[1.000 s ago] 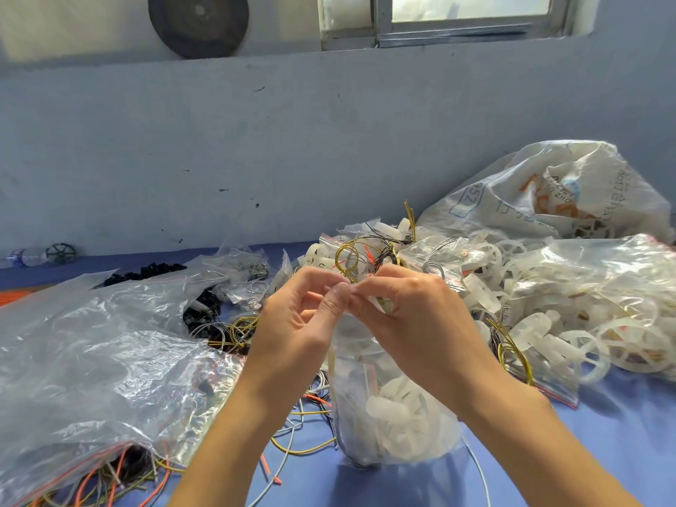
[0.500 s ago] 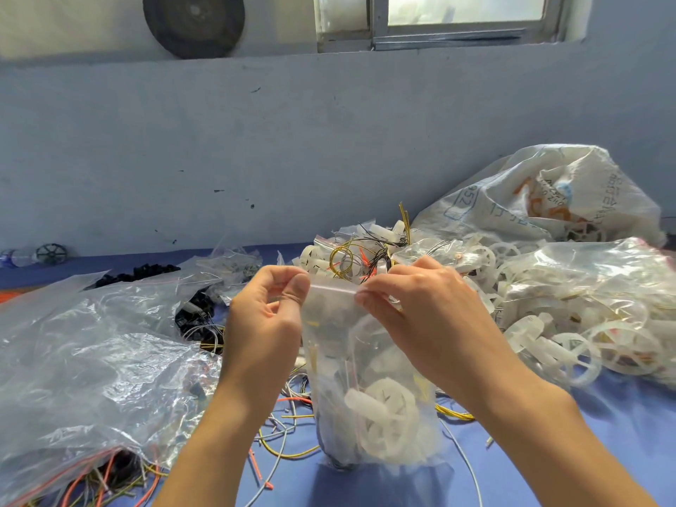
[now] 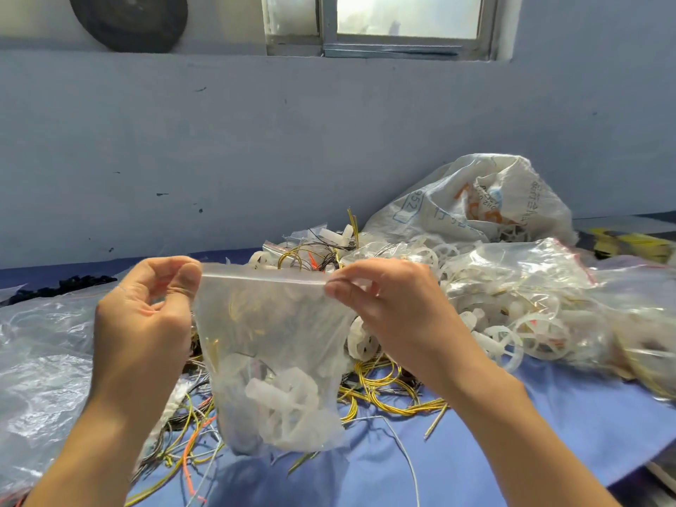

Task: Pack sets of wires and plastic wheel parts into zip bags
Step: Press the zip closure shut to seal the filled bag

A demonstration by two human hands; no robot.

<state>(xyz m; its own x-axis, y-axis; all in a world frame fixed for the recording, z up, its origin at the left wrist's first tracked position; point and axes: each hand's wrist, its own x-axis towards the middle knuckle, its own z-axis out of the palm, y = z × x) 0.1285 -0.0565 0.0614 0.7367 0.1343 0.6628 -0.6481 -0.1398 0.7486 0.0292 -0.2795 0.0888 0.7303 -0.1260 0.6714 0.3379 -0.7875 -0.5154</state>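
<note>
A clear zip bag (image 3: pixel 270 323) is held upright above the counter (image 3: pixel 530 433), its top strip pinched at either end by the left hand (image 3: pixel 146 316) and the right hand (image 3: pixel 395 305). White plastic wheel parts (image 3: pixel 285 397) are gathered at its bottom, and thin yellow wires (image 3: pixel 239 311) are seen higher inside.

From my seat I look straight at a grey-blue painted wall (image 3: pixel 256 159), flecked with small dark scuffs, which gives way to a paler band near the top, where a dark round disc (image 3: pixel 128 20) sits at the left. A window (image 3: pixel 406 14) in a grey metal frame is set high up, right of centre, and daylight glows white through its pane. Below, I see a work surface covered in blue cloth (image 3: pixel 603 433), evenly lit.
</note>
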